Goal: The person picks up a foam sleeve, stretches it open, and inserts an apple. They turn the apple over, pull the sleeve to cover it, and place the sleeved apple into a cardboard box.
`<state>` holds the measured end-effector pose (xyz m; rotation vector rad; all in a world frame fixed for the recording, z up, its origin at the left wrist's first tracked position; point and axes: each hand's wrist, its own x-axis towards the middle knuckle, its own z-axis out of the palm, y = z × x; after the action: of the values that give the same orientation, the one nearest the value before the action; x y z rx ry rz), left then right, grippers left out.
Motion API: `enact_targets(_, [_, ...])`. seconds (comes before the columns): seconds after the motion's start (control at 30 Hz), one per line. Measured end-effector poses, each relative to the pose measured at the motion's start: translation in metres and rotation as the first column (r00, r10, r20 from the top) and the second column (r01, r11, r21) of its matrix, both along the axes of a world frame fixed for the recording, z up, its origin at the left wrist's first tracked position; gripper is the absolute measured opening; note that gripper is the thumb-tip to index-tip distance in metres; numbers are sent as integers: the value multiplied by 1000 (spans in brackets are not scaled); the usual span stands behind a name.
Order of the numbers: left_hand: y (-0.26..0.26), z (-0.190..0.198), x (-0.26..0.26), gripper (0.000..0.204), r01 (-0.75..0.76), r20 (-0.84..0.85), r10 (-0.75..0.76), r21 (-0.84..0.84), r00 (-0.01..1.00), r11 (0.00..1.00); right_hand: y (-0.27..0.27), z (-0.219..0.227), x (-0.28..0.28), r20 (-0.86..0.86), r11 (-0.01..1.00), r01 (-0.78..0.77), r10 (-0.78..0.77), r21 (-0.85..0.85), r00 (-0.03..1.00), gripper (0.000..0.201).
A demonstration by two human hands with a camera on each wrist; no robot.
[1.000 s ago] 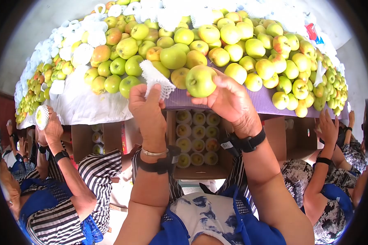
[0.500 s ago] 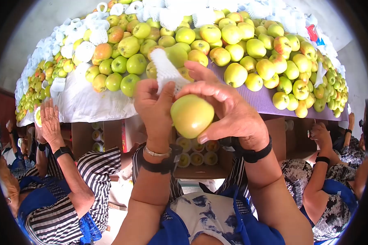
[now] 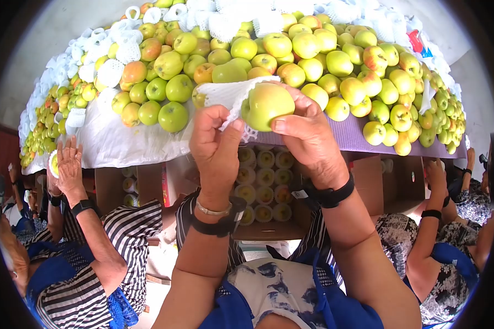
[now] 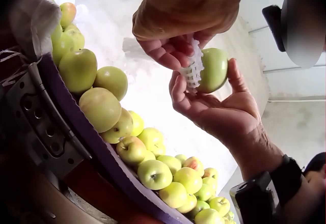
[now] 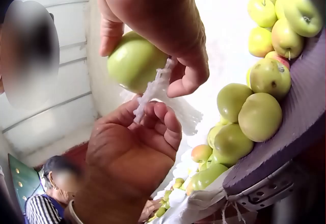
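Upward and away from my body my right hand (image 3: 313, 137) has brought the apple (image 3: 271, 104), which half a second ago was lower, in front of my left hand (image 3: 217, 145); now its side touches the opening of the white foam net (image 3: 225, 94). My right hand is partly open, thumb at one side and fingers at the other, and it grips the apple. My left hand is more closed, and it pinches the net between the thumb and the curled fingers. Both are held up, near the purple edge of the counter (image 3: 343, 141). The left wrist view shows what the head view does not: a metal bracket (image 4: 43, 119) with holes, at the counter edge. Only the right wrist view shows clearly a person (image 5: 46, 203) in a dark cap and striped clothes. The head view alone shows the inside of the cardboard box (image 3: 266, 234) below my hands, where I count twelve wrapped apples (image 3: 264, 194), in four rows of three. I hold one apple and one net; the loose apples (image 3: 339, 63) on the counter are too many and too overlapped for counting exactly.
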<state>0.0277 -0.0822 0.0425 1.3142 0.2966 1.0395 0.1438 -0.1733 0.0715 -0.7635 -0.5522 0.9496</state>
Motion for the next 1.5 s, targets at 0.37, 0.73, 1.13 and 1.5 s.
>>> enact_targets(0.37, [-4, -9, 2, 11, -7, -48, 13, 122, 999, 992, 14, -19, 0, 707, 835, 544, -332, -88, 624, 62])
enact_targets(0.73, [-1, -11, 7, 31, 276, 95, -265, -129, 960, 953, 14, -23, -5, 947, 687, 667, -308, 288, -92, 64])
enact_targets(1.13, [9, -12, 6, 50, 169, 73, -156, -253, 985, 952, 2, -6, 0, 830, 906, 423, -248, 16, 500, 57])
enact_targets(1.5, [1, -11, 10, 28, -11, -86, -1, -146, 996, 989, 5, -18, 6, 672, 955, 297, -210, -15, 710, 57])
